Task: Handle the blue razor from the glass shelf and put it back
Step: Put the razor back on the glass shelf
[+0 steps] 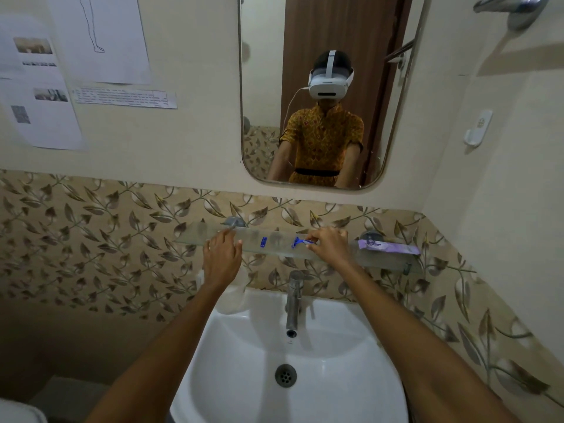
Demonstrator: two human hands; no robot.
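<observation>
The right hand [328, 244] hides the blue razor [300, 242] handle; the wall papers' [125, 97] print is unreadable

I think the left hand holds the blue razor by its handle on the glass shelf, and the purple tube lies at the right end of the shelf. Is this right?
Not quite: the head view shows the right hand holding the blue razor by its handle on the glass shelf. The left hand only rests at the shelf's front edge. The purple tube does lie at the right end.
</observation>
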